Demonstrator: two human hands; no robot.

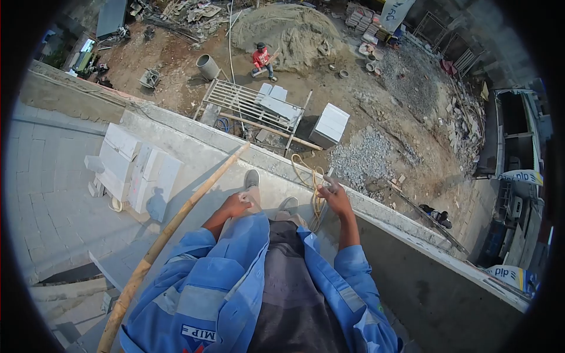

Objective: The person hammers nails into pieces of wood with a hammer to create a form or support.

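Observation:
My left hand (236,204) is beside my left thigh, its fingers curled inward with nothing visible in them. My right hand (335,197) reaches forward over the ledge, thumb and fingers apart. Loops of yellow rope (317,207) lie just left of it and overlap the thumb side in this view. The rope runs on toward the outer edge. Both my shoes (252,179) stand on the concrete ledge (203,154). A long bamboo pole (170,230) slants past my left side, its far end near the edge.
Light grey blocks (154,179) are stacked on the left. Beyond the ledge's edge is a drop to a yard with a slatted bamboo frame (253,103), white blocks (331,123), gravel (364,157) and a sand heap (285,35). A person in red (262,59) is down there.

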